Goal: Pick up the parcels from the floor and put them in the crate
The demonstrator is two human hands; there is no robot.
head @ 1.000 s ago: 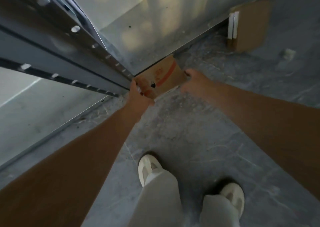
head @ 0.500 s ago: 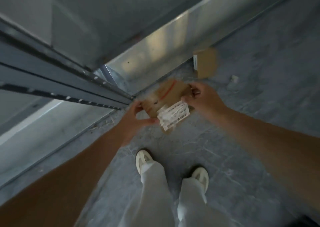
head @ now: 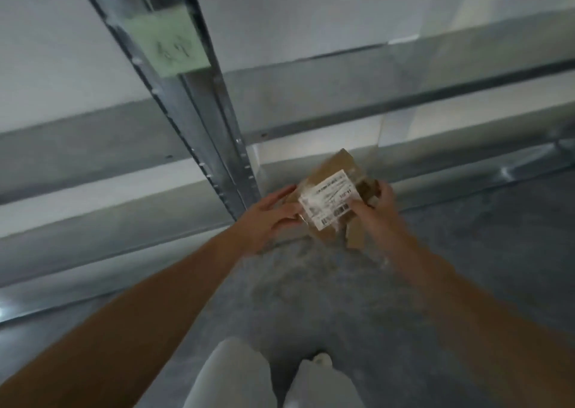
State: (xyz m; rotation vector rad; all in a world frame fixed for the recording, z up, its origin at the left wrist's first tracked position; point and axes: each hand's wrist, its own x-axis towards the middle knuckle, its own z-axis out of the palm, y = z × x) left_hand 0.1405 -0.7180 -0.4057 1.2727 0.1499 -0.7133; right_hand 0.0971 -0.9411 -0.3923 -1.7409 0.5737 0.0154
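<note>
Brown cardboard parcel [head: 336, 165] bearing a white shipping label [head: 329, 200] is held clear of the grey concrete floor [head: 311, 298], just in front of a galvanised shelving upright [head: 199, 121]. The right hand [head: 378, 205] grips its right edge, thumb on the label and fingers curled behind. The left hand [head: 269, 213] touches its left edge, fingers nearly straight.
</note>
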